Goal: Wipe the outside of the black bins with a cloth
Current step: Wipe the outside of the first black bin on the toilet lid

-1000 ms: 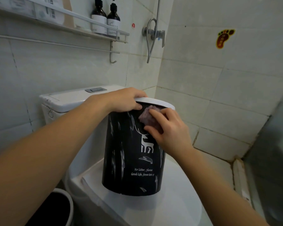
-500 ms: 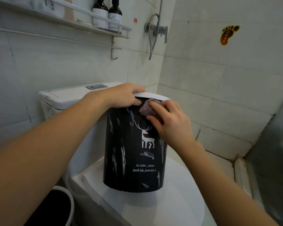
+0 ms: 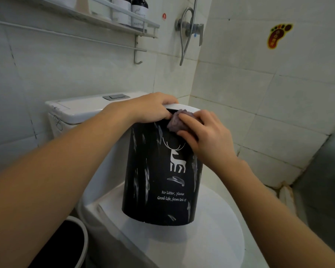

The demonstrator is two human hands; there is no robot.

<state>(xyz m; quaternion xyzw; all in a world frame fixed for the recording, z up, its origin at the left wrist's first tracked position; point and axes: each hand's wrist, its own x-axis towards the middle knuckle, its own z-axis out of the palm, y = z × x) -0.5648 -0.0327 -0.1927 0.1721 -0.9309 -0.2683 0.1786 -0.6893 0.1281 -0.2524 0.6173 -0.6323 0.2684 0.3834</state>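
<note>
Black bin (image 3: 159, 171) standing on toilet lid (image 3: 211, 248). Left hand (image 3: 149, 107) gripping rim at 12 o'clock; right hand (image 3: 205, 136) pressing cloth (image 3: 175, 122) flat-fingered. Risk: bin sliding under push.

2 black round bins: 1 printed with a white deer (image 3: 159, 171) at centre frame, 1 white-rimmed (image 3: 66, 246) at lower left. 1 crumpled purple cloth (image 3: 175, 122). 2 bare hands: left (image 3: 149, 109), right (image 3: 205, 136). 2 dark labelled bottles (image 3: 132, 10) at upper centre.

Left hand (image 3: 149, 108) curled, gripping; right hand (image 3: 205, 137) fingers flat, pressing.
</note>
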